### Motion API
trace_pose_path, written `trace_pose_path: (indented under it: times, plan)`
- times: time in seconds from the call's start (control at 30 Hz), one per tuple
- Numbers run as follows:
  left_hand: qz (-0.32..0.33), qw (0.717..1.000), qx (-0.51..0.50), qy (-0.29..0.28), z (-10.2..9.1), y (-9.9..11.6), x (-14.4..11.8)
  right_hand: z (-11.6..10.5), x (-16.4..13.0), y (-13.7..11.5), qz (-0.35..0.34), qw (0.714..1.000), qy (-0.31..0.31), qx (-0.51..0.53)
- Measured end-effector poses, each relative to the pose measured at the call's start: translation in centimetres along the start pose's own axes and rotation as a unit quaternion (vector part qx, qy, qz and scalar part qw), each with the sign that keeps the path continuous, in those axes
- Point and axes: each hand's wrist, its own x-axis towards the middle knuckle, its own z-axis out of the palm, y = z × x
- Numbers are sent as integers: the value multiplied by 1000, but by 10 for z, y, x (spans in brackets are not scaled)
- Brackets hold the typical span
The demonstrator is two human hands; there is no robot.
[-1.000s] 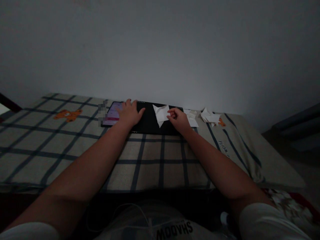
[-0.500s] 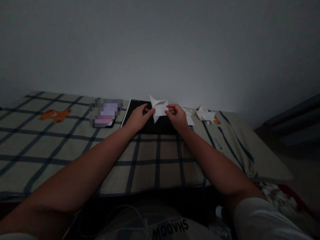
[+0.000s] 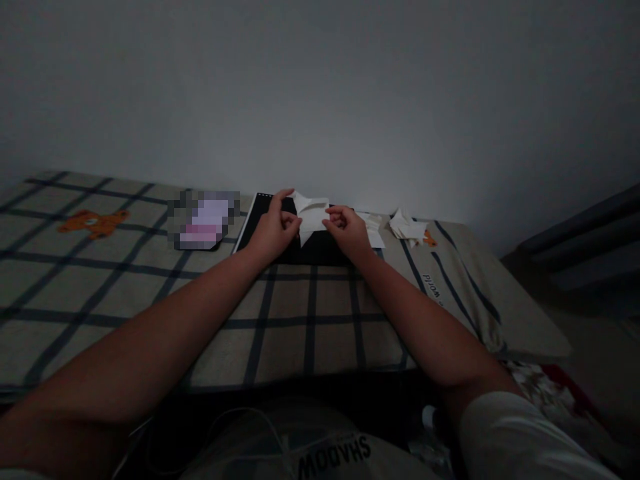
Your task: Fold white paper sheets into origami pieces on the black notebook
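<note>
Between my hands is a piece of folded white paper (image 3: 314, 217) with pointed corners at its left side. My left hand (image 3: 273, 230) pinches its left edge between thumb and a finger, with the index finger stretched up toward the upper left point. On the other side, my right hand (image 3: 349, 230) pinches the right edge with thumb and fingertips. Below the paper lies a black notebook (image 3: 320, 252) with a white left edge and a row of holes at the top, partly covered by my hands.
Right of the notebook lie white paper sheets (image 3: 374, 230) and a folded paper piece (image 3: 409, 228). A phone (image 3: 205, 223) with a blurred screen lies at left. All rest on a checked cloth (image 3: 285, 300) against a grey wall. A clear bottle (image 3: 430, 440) is low at right.
My left index finger has lifted and stretched toward the paper's upper left point. The whole scene has shifted slightly left as the camera turned. Both hands still hold the paper.
</note>
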Motion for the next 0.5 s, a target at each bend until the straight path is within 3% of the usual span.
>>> trace_pose_path:
  times: [0.27, 0.5]
  plan:
    - [109, 990, 89, -11, -2, -4, 1, -1, 1, 5, 15, 999, -35, -15]
    - [68, 996, 56, -12, 1, -13, 4, -3, 2, 1, -21, 996, -55, -64]
